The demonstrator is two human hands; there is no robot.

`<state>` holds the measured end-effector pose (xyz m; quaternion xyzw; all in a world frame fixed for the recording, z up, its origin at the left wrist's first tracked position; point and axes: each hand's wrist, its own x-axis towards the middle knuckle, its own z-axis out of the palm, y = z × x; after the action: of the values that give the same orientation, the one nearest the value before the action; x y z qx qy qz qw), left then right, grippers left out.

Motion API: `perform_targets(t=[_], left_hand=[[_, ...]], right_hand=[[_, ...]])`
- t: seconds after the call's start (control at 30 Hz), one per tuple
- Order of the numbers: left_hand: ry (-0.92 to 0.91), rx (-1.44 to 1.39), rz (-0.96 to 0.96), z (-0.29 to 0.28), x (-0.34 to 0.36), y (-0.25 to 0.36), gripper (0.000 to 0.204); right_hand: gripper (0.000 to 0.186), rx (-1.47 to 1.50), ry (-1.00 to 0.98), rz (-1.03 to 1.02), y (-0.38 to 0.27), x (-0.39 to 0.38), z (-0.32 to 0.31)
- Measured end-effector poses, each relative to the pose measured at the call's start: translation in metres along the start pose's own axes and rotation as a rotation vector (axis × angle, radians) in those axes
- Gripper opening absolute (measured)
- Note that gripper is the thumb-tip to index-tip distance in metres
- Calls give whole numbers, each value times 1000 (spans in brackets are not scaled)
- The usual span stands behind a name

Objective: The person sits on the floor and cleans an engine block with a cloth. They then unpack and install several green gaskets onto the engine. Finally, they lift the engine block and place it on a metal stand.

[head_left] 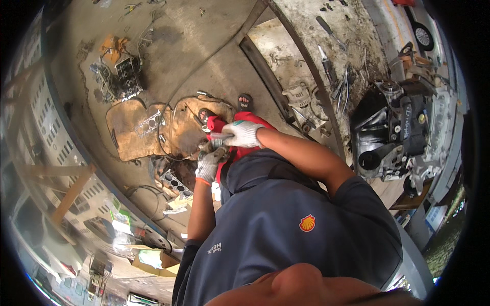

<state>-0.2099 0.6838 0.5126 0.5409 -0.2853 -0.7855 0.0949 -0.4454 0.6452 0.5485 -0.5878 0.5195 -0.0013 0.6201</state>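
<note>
My left hand (207,164), in a white knitted work glove with an orange cuff, is held in front of my lap. Its fingers are closed around a small part that they mostly hide. My right hand (246,134), also in a white glove, is closed just above it. From its fingers a short grey metal piece (219,136) points left, over the left hand's fingertips. The two hands almost touch. Below them on the floor lies brown cardboard (133,133) with a flat metal gasket (149,125) on it. An engine block with round bores (176,182) stands beside my left forearm.
A metal-framed workbench (316,66) to my right holds tools, an alternator (298,96) and a large engine assembly (393,127). Far left on the floor sit more engine parts (127,74). A cable (196,74) crosses the floor. An open cardboard box (158,262) stands lower left.
</note>
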Motion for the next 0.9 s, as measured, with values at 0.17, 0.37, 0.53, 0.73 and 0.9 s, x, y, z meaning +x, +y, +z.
perform_targets(t=[0.17, 0.37, 0.53, 0.73, 0.9], left_hand=[[-100, 68, 66, -19, 14, 34, 48], [-110, 150, 17, -68, 28, 30, 43], [-143, 307, 71, -91, 28, 32, 43], [-64, 197, -109, -82, 31, 46, 36], [-110, 70, -52, -63, 29, 72, 33]], right_hand=[[38, 309, 134, 98, 20, 17, 26], [16, 1161, 234, 112, 27, 47, 82], [26, 911, 197, 36, 14, 61, 92], [28, 796, 167, 195, -9, 62, 59], [29, 984, 249, 71, -6, 51, 40]])
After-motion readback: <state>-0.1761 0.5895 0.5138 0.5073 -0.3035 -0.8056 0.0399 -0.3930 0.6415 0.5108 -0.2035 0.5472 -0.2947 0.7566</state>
